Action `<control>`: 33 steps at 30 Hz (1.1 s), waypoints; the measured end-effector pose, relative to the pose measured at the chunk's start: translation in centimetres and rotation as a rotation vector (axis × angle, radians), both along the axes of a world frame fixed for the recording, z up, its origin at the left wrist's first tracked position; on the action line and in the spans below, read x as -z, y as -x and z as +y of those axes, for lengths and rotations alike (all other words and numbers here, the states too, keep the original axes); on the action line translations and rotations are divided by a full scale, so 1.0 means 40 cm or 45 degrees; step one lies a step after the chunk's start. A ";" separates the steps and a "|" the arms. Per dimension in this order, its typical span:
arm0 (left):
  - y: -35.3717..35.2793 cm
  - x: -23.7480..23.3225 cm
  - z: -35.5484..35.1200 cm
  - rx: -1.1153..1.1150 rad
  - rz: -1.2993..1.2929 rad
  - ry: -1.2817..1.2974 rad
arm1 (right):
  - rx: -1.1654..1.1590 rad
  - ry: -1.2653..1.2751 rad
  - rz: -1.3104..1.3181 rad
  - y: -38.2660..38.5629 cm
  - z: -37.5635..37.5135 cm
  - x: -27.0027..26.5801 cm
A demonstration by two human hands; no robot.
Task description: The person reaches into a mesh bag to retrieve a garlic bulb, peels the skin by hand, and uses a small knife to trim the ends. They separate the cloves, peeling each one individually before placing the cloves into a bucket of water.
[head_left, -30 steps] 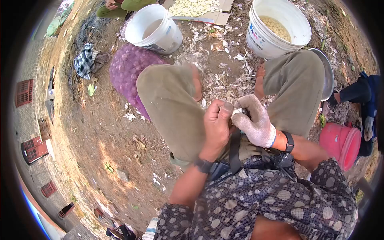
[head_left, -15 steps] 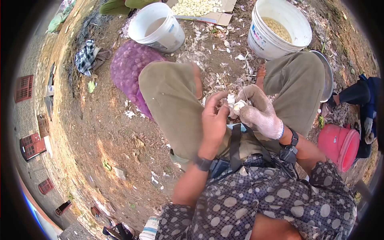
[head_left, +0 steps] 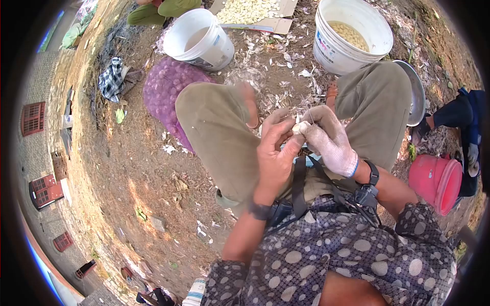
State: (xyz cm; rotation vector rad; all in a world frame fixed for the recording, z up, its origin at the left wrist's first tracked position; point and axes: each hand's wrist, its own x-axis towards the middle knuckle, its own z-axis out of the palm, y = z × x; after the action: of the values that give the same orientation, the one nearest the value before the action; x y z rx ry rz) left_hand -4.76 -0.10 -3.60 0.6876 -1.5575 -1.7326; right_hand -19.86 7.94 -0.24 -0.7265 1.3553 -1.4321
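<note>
Our bare left hand (head_left: 275,148) and gloved right hand (head_left: 329,140) pinch a pale garlic clove (head_left: 301,127) between them. Papery skins (head_left: 270,58) litter the ground beyond our hands.

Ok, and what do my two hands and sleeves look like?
The left hand is ungloved, with a dark band at the wrist. The right hand wears a whitish, smudged glove and a dark strap with a boxy device. Both sleeves are dark with pale dots.

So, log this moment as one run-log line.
left hand: bare, holding garlic; right hand: gloved, holding garlic; purple mesh sack: beside left knee
</note>
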 end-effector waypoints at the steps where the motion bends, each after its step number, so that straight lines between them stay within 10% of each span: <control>1: 0.001 -0.001 0.004 -0.033 0.030 0.009 | 0.007 -0.021 -0.072 0.000 0.001 0.000; 15: 0.019 -0.110 0.025 -0.115 0.224 -0.130 | 0.259 -0.128 -0.157 0.054 -0.023 0.016; 24: 0.098 -0.443 0.031 0.813 1.081 0.106 | 0.204 -0.132 -0.218 0.058 -0.030 -0.007; 33: 0.185 -0.511 0.177 0.514 1.570 0.059 | 0.219 -0.125 -0.170 0.061 -0.022 -0.008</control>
State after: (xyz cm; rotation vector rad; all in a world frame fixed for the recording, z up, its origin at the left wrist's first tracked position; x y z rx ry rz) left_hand -12.18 6.96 16.85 -0.7074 -0.8283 -1.7809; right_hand -22.31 7.06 0.09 -0.4508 1.3995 -1.5088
